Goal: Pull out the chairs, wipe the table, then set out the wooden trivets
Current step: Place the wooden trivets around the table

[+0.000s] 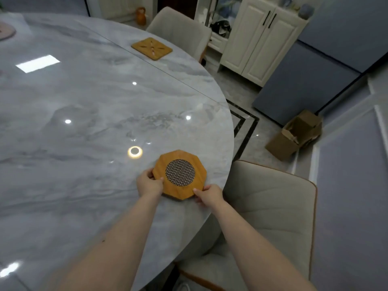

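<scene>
While flat on the table [84,101], octagonal trivet [168,190], no long axis.

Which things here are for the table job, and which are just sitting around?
For the job: octagonal trivet, held by left hand and right hand; square trivet; table; near chair; far chair.
Just lying about: cardboard box; orange jug; cabinet.

The round grey marble table [84,122] carries 2 wooden trivets. The octagonal trivet [179,174], with a round metal mesh centre, lies flat near the table's right edge. The square slotted trivet [151,48] lies well beyond it, also near that edge.
</scene>
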Demonstrator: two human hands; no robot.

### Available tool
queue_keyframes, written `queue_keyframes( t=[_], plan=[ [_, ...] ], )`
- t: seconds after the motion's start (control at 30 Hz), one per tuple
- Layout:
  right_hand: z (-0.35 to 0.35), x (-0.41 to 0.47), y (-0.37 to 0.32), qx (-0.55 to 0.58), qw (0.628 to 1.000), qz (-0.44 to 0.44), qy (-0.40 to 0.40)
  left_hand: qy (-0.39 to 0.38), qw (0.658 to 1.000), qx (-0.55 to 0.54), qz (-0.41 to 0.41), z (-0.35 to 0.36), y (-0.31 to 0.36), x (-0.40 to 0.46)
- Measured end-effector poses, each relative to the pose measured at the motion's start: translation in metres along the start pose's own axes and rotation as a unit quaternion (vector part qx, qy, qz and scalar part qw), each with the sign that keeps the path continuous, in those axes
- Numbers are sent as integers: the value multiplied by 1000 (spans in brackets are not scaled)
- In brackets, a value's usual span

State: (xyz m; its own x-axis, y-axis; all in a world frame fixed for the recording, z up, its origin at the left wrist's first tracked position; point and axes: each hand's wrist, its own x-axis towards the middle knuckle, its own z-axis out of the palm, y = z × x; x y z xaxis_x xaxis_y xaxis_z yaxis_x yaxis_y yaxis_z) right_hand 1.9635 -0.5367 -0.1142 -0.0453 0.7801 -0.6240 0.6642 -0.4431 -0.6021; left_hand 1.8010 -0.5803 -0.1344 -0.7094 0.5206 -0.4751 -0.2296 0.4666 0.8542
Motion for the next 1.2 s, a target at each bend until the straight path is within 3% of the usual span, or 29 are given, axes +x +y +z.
queue_keyframes(
  t=[0.17, 0.47, 0.6, 0.87, 1.03, 1.2],
  plan=[
    [-10, 10, -1, -96, 994, -23, -46, 37, 997, 50, 51, 9, 3, 3],
    [-9, 12, -6, -203, 976, -58, -60, 71, 996, 9, 49, 11, 4, 1],
    [-10, 9, -11, -290, 951, -86, -68, 68, 997, -1, 47, 11, 3, -1],
    [-45, 32, -34, -261, 941, -217, 2, 125, 991, 23, 40, 16, -7, -20],
    [-59, 54, -41, -333, 886, -312, -80, 187, 979, 49, 71, 39, -13, -43],
    [-65, 65, -39, -390, 824, -371, -178, 160, 976, 117, 86, 67, -31, -65]
  ],
)
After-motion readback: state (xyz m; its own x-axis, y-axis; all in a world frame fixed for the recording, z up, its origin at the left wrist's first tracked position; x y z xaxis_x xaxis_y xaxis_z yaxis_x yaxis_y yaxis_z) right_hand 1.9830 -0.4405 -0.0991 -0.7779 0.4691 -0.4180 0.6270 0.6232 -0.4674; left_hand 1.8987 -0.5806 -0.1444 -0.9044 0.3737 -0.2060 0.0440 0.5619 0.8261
